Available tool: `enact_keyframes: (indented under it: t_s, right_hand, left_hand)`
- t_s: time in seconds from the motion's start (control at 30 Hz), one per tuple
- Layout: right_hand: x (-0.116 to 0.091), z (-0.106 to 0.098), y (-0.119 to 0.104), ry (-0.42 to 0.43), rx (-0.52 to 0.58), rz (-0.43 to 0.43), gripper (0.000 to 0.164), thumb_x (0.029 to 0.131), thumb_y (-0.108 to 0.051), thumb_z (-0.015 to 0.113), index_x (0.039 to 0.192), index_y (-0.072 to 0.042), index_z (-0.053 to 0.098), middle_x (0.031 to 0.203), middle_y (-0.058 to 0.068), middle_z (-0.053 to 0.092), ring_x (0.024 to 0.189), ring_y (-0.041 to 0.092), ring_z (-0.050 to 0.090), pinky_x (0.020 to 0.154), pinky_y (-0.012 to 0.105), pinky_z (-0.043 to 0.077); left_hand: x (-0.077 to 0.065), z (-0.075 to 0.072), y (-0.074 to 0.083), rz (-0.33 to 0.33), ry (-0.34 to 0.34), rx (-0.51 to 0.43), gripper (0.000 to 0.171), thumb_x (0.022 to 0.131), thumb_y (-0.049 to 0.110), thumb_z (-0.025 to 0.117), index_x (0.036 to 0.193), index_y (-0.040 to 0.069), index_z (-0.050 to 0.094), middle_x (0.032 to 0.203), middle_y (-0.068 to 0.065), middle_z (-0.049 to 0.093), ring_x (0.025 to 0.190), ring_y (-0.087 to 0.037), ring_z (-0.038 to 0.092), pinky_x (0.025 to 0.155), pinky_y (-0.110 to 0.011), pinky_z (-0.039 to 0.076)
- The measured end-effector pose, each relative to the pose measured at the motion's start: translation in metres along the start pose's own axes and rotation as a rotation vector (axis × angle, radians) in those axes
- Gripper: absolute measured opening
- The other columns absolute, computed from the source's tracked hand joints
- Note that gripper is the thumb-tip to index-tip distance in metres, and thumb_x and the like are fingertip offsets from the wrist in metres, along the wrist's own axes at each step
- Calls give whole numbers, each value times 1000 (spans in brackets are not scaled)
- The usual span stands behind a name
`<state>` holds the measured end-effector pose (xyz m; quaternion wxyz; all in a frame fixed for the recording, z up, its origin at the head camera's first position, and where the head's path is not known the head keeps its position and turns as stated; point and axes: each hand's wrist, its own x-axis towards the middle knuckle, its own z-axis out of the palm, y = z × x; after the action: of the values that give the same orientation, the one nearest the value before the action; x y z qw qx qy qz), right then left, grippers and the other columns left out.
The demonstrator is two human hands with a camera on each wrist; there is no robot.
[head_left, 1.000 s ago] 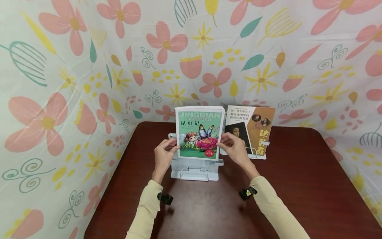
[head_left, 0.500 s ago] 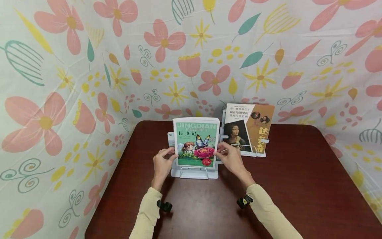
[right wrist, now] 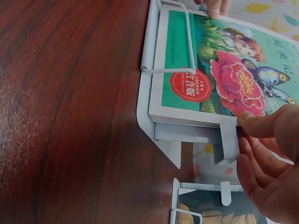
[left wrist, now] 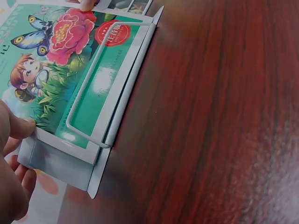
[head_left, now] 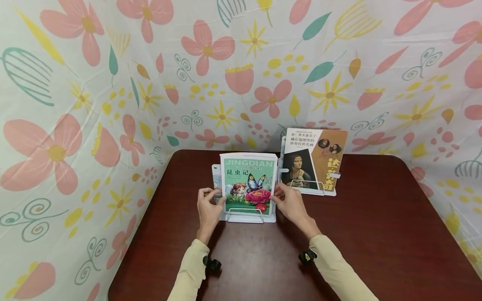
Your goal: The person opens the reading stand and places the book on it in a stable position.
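Observation:
A green-covered book [head_left: 248,175] stands upright, leaning slightly back, on a white metal book stand [head_left: 217,179]. The stand's wire holder [left wrist: 88,84] crosses the lower front of the cover. At the book's left edge my left hand [head_left: 209,211] grips, thumb on the front and fingers curled behind. My right hand [head_left: 294,205] holds the opposite edge with its thumb on the cover. Beside that thumb, in the right wrist view, a pale side tab [right wrist: 229,140] of the stand sticks out. Some of the right fingers lie behind the tab.
A second book [head_left: 316,161] with a white and orange cover sits on another white stand [head_left: 329,193], behind and to the right. Both stands are on a dark red-brown table [head_left: 376,234]. Flower-patterned cloth [head_left: 241,50] hangs behind and at the left.
Both hands have brought the green book down from above onto the stand. Its lower edge is now behind the wire holder, which was uncovered a second ago.

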<state>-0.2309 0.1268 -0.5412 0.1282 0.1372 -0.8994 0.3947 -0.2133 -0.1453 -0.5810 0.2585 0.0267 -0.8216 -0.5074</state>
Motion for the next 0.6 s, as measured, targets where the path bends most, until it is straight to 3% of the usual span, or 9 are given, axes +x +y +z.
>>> enact_keyframes:
  t_s: [0.3,0.6]
  right_hand:
    - [2,4,6,67,-22,-27,19,83,-10,84,90,-4,68,79,9,75,69,18,71,63,34,59]
    - [-2,7,12,78,-22,-60,18,83,-12,84,88,-5,69,79,8,74,69,17,69,63,35,59]
  left_hand:
    - [-4,7,-4,12,35,27,17,86,9,81,102,6,77,110,-13,54,81,-23,53,69,-29,45]
    - [-9,3,-8,-6,1,-8,17,88,11,79,104,7,76,113,-15,55,83,-26,55,72,-33,48]
